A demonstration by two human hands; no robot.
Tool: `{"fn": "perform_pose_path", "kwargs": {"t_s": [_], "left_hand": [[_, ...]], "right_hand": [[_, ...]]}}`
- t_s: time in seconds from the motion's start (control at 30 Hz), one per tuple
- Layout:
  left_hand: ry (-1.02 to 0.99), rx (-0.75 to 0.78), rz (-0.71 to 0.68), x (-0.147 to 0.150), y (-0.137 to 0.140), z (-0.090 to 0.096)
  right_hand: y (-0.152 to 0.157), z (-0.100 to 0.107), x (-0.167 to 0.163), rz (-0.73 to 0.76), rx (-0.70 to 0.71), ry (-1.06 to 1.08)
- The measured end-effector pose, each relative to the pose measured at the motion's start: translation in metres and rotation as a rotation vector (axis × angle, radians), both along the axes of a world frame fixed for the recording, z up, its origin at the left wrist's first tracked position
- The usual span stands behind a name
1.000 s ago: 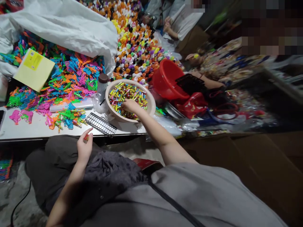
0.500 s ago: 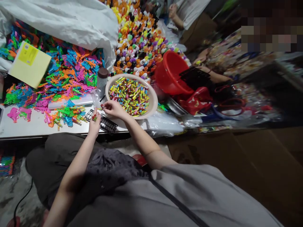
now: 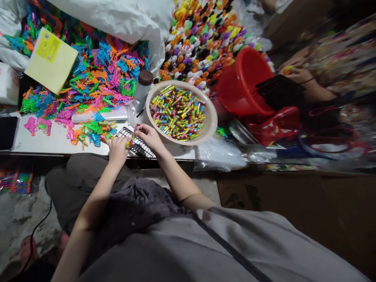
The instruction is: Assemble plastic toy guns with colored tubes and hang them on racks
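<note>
My left hand (image 3: 118, 150) is closed at the table's front edge, with a small red-and-yellow tube (image 3: 128, 145) at its fingertips. Close beside it, my right hand (image 3: 150, 138) pinches another small red-tipped tube (image 3: 136, 129); its lower end is partly hidden by fingers. A black plastic grid rack (image 3: 143, 149) lies beneath and between the two hands. Right behind my right hand stands a beige basin (image 3: 213, 124) full of small yellow, red, pink and blue tubes (image 3: 179, 113). Left of my hands lie several small plastic toy pistols (image 3: 94, 128) with tubes among them.
A large heap of toy pistols (image 3: 102, 74) lies behind, with a yellow-white box (image 3: 58, 72) on top. A brown-capped bottle (image 3: 143, 84) stands beside the basin. To the right are a red bucket (image 3: 235, 86), clear plastic bags (image 3: 220, 152) and a co-worker's hands (image 3: 299, 70).
The view has shifted, so the table things sit further right. My hands have come over the rack, and my right hand now holds a red-tipped tube upright near my left hand.
</note>
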State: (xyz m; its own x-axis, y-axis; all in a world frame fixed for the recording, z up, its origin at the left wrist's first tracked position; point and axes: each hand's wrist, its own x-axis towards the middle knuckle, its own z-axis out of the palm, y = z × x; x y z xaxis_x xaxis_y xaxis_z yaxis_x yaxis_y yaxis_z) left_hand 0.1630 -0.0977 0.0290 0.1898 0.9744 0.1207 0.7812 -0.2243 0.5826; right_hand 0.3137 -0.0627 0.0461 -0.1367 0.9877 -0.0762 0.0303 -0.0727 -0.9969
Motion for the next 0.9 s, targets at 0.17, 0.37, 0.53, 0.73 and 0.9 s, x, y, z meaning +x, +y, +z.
{"fn": "perform_pose_path", "kwargs": {"t_s": [0.17,0.37,0.53,0.73,0.9], "left_hand": [[-0.05,-0.008,0.038,-0.002,-0.011,0.008],[-0.177,-0.028,0.187,-0.013,-0.023,-0.002],[-0.465,0.008,0.224,-0.024,-0.038,-0.003],[-0.447,0.134,0.234,-0.027,-0.063,0.005],[-0.37,0.248,0.304,-0.027,-0.081,0.008]], "right_hand": [[-0.013,-0.001,-0.019,-0.138,0.054,-0.09],[-0.01,0.001,-0.016,-0.34,0.08,-0.111],[-0.023,0.006,-0.021,-0.083,0.034,-0.152],[-0.053,0.013,-0.047,0.135,0.099,-0.125],[-0.068,0.016,-0.065,0.11,-0.006,0.022]]}}
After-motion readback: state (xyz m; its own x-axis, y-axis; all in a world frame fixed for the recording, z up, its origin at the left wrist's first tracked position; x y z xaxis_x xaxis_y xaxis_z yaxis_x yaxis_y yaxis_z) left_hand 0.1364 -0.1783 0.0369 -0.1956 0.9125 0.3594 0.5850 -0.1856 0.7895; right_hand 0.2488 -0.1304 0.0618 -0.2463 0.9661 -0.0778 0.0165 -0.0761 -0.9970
